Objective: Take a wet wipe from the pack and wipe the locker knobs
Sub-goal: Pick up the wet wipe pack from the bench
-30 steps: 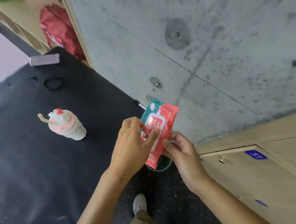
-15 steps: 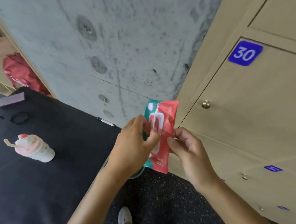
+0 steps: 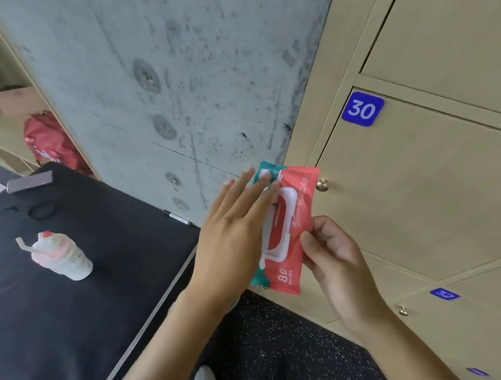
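Wet wipes, a red and teal pack (image 3: pixel 286 240), stand upright in the air in front of the lockers, just beside the door marked with the blue 30 tag (image 3: pixel 362 109). The right hand (image 3: pixel 338 260) has its grip pinching the pack's right edge between thumb and fingers. The left hand (image 3: pixel 234 234) lies flat over the pack's left side, its grip spread, fingers straight and reaching to the top of the pack; the white flap on the front looks shut. A brass knob (image 3: pixel 321 185) on locker 30 shows just right of the pack's upper corner, and a second knob (image 3: pixel 403 311) sits lower down near tag 32. Off to the left, on the black tabletop (image 3: pixel 76 329), stand a pale bottle (image 3: pixel 62 256), a phone (image 3: pixel 29 181) and a marker (image 3: pixel 177 217)
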### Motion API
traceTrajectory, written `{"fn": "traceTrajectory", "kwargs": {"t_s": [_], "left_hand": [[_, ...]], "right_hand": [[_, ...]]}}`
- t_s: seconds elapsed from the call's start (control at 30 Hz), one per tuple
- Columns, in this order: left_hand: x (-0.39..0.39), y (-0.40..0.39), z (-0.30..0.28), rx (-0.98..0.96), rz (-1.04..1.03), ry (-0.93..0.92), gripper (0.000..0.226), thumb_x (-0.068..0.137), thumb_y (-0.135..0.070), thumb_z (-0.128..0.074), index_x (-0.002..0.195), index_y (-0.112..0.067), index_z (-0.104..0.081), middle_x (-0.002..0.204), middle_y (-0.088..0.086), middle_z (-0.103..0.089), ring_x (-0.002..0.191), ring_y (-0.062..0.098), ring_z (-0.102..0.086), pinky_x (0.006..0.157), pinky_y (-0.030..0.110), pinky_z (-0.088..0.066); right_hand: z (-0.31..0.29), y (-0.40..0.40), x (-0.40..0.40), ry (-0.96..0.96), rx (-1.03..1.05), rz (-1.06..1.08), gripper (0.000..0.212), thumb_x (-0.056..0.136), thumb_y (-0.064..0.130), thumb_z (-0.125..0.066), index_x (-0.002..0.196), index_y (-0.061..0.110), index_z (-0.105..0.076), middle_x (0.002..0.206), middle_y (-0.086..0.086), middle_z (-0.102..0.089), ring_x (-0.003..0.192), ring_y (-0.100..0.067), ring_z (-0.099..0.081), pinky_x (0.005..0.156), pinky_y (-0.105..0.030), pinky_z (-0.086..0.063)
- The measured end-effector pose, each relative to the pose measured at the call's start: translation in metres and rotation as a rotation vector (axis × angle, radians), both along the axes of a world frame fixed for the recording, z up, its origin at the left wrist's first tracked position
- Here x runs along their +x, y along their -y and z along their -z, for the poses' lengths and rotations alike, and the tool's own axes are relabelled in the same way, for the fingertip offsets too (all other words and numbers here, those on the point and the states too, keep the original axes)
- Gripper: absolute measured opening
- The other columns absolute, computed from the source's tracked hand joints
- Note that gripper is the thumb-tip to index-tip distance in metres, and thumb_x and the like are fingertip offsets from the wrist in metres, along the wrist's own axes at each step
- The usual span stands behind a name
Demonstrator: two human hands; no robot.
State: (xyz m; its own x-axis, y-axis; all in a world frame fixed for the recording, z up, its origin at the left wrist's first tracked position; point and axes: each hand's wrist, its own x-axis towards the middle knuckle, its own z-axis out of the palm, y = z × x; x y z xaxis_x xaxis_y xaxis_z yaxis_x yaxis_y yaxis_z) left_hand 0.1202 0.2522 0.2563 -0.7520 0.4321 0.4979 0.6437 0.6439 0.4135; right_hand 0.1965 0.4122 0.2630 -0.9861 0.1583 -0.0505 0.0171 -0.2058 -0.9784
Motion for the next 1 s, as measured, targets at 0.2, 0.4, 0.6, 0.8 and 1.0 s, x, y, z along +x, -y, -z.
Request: {"fn": "traceTrajectory", "kwargs": {"t_s": [0.2,0.4,0.6,0.8,1.0], "left_hand": [[0.008,0.002,-0.002,0.242,0.012,0.069,0.034,0.103,-0.017,-0.059,0.135,-0.013,-0.067,0.146,0.0,-0.063,0.142,0.016,-0.052,0.116,0.04,-0.042],[0.004,0.007,-0.014,0.456,-0.007,0.325,0.019,0.102,-0.028,-0.061,0.118,-0.022,-0.069,0.135,-0.017,-0.065,0.131,0.002,-0.054,0.106,0.029,-0.047],[-0.003,0.009,-0.025,0.509,-0.021,0.347,0.012,0.1,-0.025,-0.064,0.111,-0.023,-0.069,0.132,-0.022,-0.065,0.127,0.0,-0.055,0.103,0.027,-0.048],[-0.008,0.007,-0.025,0.557,-0.014,0.409,0.005,0.099,-0.02,-0.064,0.101,-0.022,-0.069,0.132,-0.024,-0.061,0.129,-0.001,-0.053,0.102,0.029,-0.05],[-0.015,0.011,-0.029,0.518,0.043,0.504,0.009,0.099,-0.017,-0.065,0.093,-0.024,-0.063,0.132,-0.019,-0.051,0.128,0.0,-0.051,0.103,0.038,-0.053]], "right_hand": [[-0.01,0.005,-0.004,-0.018,-0.085,-0.016,0.022,0.091,0.015,-0.054,0.102,-0.003,-0.06,0.09,-0.01,-0.073,0.081,-0.018,-0.068,0.075,-0.026,-0.056],[-0.011,0.008,-0.007,-0.009,-0.08,-0.023,0.021,0.091,0.016,-0.056,0.1,-0.002,-0.061,0.092,-0.014,-0.072,0.082,-0.021,-0.069,0.073,-0.027,-0.057],[-0.017,0.008,-0.011,-0.039,-0.098,-0.029,0.018,0.092,0.015,-0.054,0.098,0.002,-0.063,0.091,-0.012,-0.072,0.081,-0.018,-0.068,0.072,-0.025,-0.056],[-0.021,0.009,-0.013,-0.058,-0.064,-0.052,0.015,0.092,0.016,-0.054,0.096,0.005,-0.065,0.091,-0.012,-0.072,0.082,-0.02,-0.068,0.075,-0.026,-0.055],[-0.023,0.01,-0.012,-0.043,-0.07,-0.045,0.017,0.092,0.016,-0.055,0.097,0.003,-0.064,0.093,-0.014,-0.072,0.083,-0.02,-0.068,0.075,-0.026,-0.055]]}}
